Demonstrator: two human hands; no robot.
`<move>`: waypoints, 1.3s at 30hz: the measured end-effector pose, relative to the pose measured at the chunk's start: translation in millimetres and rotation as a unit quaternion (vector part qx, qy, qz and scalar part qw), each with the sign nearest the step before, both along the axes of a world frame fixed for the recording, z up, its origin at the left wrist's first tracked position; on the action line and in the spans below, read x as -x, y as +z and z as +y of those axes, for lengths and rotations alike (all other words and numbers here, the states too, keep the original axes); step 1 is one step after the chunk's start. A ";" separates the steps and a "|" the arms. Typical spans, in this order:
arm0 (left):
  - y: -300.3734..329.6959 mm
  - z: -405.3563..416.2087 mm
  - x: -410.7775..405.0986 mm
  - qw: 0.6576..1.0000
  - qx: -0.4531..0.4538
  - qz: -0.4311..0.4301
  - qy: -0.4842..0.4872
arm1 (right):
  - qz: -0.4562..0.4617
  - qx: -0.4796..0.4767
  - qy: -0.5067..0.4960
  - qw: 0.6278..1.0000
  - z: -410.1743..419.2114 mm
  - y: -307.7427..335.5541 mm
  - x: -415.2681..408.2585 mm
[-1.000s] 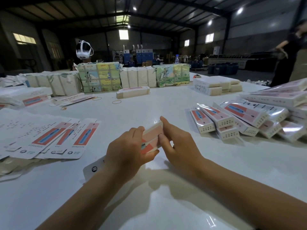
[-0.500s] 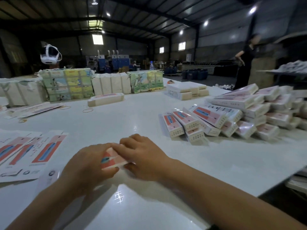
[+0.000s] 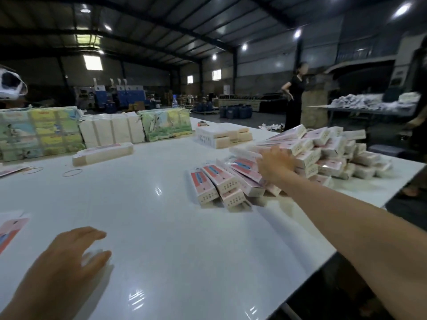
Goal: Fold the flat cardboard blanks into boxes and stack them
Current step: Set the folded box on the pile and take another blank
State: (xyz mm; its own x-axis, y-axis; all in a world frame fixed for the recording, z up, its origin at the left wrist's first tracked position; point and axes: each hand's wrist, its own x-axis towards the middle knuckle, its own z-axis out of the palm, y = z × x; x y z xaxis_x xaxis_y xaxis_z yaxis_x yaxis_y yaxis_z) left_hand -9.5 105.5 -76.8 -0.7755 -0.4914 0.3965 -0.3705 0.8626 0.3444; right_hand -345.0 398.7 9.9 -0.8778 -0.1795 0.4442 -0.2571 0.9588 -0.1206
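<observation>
While the left hand (image 3: 69, 257) hovers spread, right hand (image 3: 275, 165) fingers (outstretched) touch the stacked boxes (image 3: 323, 153).

Folded boxes (image 3: 323, 155): long, slim, pink-and-white w/ a blue stripe on top & dot-printed cream ends, heaped in a loose pile on the table's right side. Front boxes (image 3: 213, 182) lie side by side, ends toward the camera. Flat blank (image 3: 10, 229), pink print up, lies at the left edge, partly cut off.
</observation>
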 end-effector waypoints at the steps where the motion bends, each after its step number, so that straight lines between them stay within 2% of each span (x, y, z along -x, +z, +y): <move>1: 0.9 3.4 0.9 1.000 -0.014 0.001 -0.003 | -0.022 -0.014 -0.013 1.000 6.2 -7.8 3.8; 7: 8.2 19.8 2.5 1.000 -0.018 -0.005 -0.024 | 0.049 -0.003 0.026 0.998 -7.3 3.1 -9.3; 11: 8.0 20.9 1.7 1.000 -0.003 0.001 -0.031 | 0.117 0.078 0.190 0.972 -54.2 19.5 -65.0; 13: 9.0 21.0 0.8 0.999 -0.007 0.004 -0.039 | 0.103 0.081 0.275 0.952 -81.2 17.9 -101.6; 17: 10.4 21.6 -2.0 0.998 -0.020 0.012 -0.050 | 0.030 0.020 0.403 0.915 -123.2 -9.1 -163.2; 21: 7.2 20.0 -0.8 0.999 -0.010 0.011 -0.047 | -0.031 -0.081 0.430 0.899 -143.6 -56.9 -193.4; 23: 7.5 19.3 -0.9 0.999 -0.017 -0.002 -0.041 | -0.061 -0.070 0.442 0.892 -144.5 -72.0 -195.3; 27: 10.6 22.0 -1.8 0.998 -0.036 -0.025 -0.041 | -0.048 -0.039 0.453 0.889 -143.9 -79.2 -189.3; 30: 21.4 15.6 -3.4 0.993 -0.115 -0.021 -0.035 | -0.045 -0.031 0.457 0.888 -145.0 -81.7 -186.9; 32: 35.5 -2.4 -8.7 0.990 -0.143 0.001 -0.006 | -0.043 -0.024 0.461 0.886 -145.3 -83.3 -184.6; 34: 50.9 -33.9 -20.5 0.992 -0.117 -0.002 0.053 | -0.037 -0.022 0.461 0.886 -145.9 -84.1 -182.0; 36: 64.0 -72.9 -40.5 0.986 -0.042 -0.060 0.150 | -0.038 -0.021 0.460 0.887 -146.3 -85.6 -181.2; 39: 72.1 -129.1 -83.3 0.933 0.017 -0.174 0.314 | -0.055 0.004 0.458 0.887 -148.9 -87.6 -181.1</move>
